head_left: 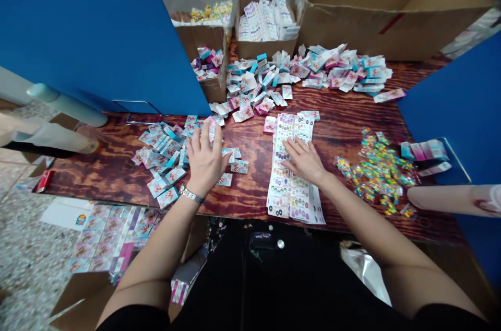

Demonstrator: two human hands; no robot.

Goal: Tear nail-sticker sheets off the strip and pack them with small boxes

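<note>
My left hand, a metal watch at its wrist, is spread with fingers apart over the right edge of a pile of small light-blue and pink boxes. Whether it touches any of them I cannot tell. My right hand lies fairly flat, fingers stretched out, on strips of printed sticker sheets laid side by side on the table. A few small boxes lie between the left hand and the sheets. One pink box sits at the sheets' upper left.
A heap of small cartons, several with open flaps, stretches along the back. Behind it stand a box of sticker sheets and a large cardboard box. Colourful small packets lie at right. Blue partitions flank the wood-grain table.
</note>
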